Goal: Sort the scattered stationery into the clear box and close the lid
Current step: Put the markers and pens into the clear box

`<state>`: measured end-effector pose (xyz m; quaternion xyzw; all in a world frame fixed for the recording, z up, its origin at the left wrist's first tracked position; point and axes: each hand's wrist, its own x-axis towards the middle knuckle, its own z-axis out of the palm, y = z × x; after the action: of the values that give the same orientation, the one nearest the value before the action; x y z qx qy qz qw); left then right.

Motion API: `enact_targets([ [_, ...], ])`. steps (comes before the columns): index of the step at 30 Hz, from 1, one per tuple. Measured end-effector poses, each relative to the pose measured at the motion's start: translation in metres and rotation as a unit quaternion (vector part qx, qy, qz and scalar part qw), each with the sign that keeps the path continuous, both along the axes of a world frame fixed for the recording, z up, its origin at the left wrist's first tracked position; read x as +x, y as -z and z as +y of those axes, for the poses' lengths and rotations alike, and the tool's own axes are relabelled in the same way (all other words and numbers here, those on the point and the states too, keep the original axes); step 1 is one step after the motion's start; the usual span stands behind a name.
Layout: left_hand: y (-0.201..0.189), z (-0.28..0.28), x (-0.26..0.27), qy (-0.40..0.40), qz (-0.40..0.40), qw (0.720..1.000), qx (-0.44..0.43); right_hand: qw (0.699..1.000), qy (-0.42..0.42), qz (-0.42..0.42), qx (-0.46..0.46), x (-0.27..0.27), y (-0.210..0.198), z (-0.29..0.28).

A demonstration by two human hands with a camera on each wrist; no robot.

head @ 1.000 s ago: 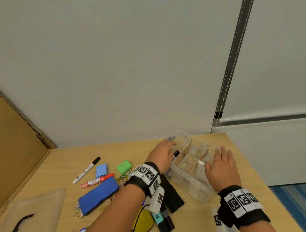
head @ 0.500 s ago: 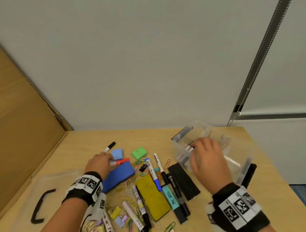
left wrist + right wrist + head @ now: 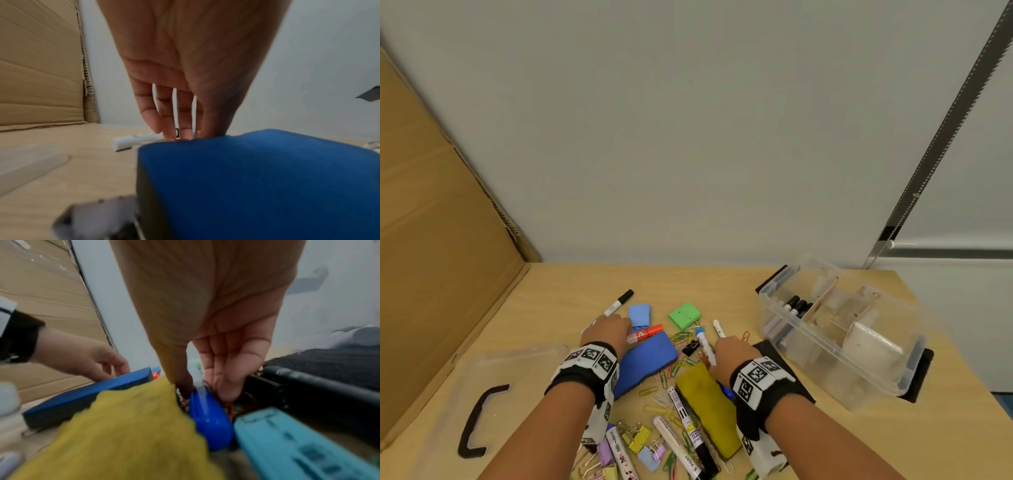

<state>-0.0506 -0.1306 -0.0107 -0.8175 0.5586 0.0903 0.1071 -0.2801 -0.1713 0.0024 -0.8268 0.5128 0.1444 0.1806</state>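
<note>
The clear box (image 3: 893, 380) stands open at the right with markers (image 3: 796, 305) in one compartment. Its lid (image 3: 524, 363) with a black handle lies at the left. My left hand (image 3: 619, 329) reaches down behind the blue eraser (image 3: 257, 178); its straight fingertips (image 3: 170, 134) touch the table by the red marker (image 3: 650, 333), with a white marker (image 3: 135, 140) just beyond. My right hand (image 3: 200, 391) pinches the blue-capped marker (image 3: 209, 418) between thumb and fingers, next to the yellow eraser (image 3: 707, 414).
Paper clips, binder clips (image 3: 640, 442), more markers (image 3: 685, 414), a green block (image 3: 683, 315) and a light blue block (image 3: 639, 315) lie scattered mid-table. A black eraser (image 3: 329, 363) sits right of my right hand. Cardboard (image 3: 431, 257) walls the left side.
My right hand has left the clear box and come down onto the blue-capped marker in the pile. My left hand stays by the red marker, where it arrived half a second ago.
</note>
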Motion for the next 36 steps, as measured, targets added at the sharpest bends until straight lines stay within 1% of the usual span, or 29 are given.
enact_targets([
  [2, -0.002, -0.001, 0.001, 0.004, 0.004, 1.000, 0.008, 1.000, 0.014, -0.009, 0.003, -0.001, -0.004, -0.001],
  [5, -0.005, -0.001, 0.003, 0.005, 0.024, 1.000, -0.009, 0.997, 0.043, -0.063, 0.004, -0.011, -0.012, 0.000],
  [6, -0.007, 0.001, 0.004, -0.001, 0.039, 0.999, -0.029, 0.995, 0.049, -0.086, 0.005, -0.016, -0.018, 0.001],
  [8, -0.009, 0.006, 0.007, -0.015, 0.079, 0.992, -0.096, 0.987, 0.054, -0.150, 0.016, -0.027, -0.033, 0.003],
  [10, -0.009, 0.013, 0.012, -0.033, 0.135, 0.976, -0.167, 0.976, 0.052, -0.211, 0.010, -0.040, -0.054, 0.005],
  [12, -0.009, 0.018, 0.014, -0.053, 0.182, 0.958, -0.215, 0.970, 0.041, -0.231, -0.059, -0.057, -0.079, -0.002],
  [13, -0.009, 0.021, 0.013, -0.058, 0.196, 0.952, -0.229, 0.969, 0.036, -0.223, -0.102, -0.066, -0.091, -0.008],
  [15, -0.010, 0.025, 0.011, -0.053, 0.203, 0.946, -0.248, 0.970, 0.042, -0.179, -0.162, -0.085, -0.110, -0.024],
  [17, -0.011, 0.027, 0.008, -0.048, 0.206, 0.942, -0.261, 0.972, 0.074, -0.126, -0.186, -0.102, -0.124, -0.041],
  [20, -0.013, 0.028, 0.005, -0.054, 0.211, 0.939, -0.266, 0.978, 0.118, -0.032, -0.169, -0.117, -0.139, -0.062],
  [22, -0.014, 0.029, 0.001, -0.052, 0.218, 0.938, -0.263, 0.981, 0.125, 0.005, -0.146, -0.116, -0.139, -0.073],
  [25, -0.017, 0.031, -0.006, -0.045, 0.233, 0.935, -0.263, 0.987, 0.124, 0.026, -0.095, -0.100, -0.127, -0.092],
  [27, -0.020, 0.032, -0.011, -0.042, 0.243, 0.932, -0.264, 0.992, 0.096, 0.053, -0.057, -0.093, -0.109, -0.114],
  [28, -0.021, 0.033, -0.014, -0.040, 0.244, 0.932, -0.264, 0.993, 0.081, 0.072, -0.044, -0.094, -0.095, -0.135],
  [30, -0.023, 0.035, -0.019, -0.032, 0.244, 0.933, -0.261, 0.992, 0.064, 0.102, -0.049, -0.109, -0.043, -0.203],
  [31, -0.024, 0.036, -0.021, -0.028, 0.244, 0.934, -0.260, 0.991, 0.055, 0.112, -0.040, -0.114, -0.027, -0.224],
  [32, -0.025, 0.038, -0.024, -0.025, 0.245, 0.934, -0.258, 0.991, 0.058, 0.116, -0.036, -0.113, -0.025, -0.230],
  [33, -0.026, 0.039, -0.026, -0.020, 0.247, 0.934, -0.258, 0.991, 0.067, 0.109, -0.048, -0.108, -0.038, -0.214],
  [35, -0.028, 0.042, -0.033, -0.010, 0.251, 0.932, -0.261, 0.993, 0.088, 0.048, -0.069, -0.098, -0.089, -0.153],
  [36, -0.029, 0.043, -0.038, -0.004, 0.255, 0.930, -0.263, 0.991, 0.100, 0.023, -0.083, -0.099, -0.103, -0.135],
])
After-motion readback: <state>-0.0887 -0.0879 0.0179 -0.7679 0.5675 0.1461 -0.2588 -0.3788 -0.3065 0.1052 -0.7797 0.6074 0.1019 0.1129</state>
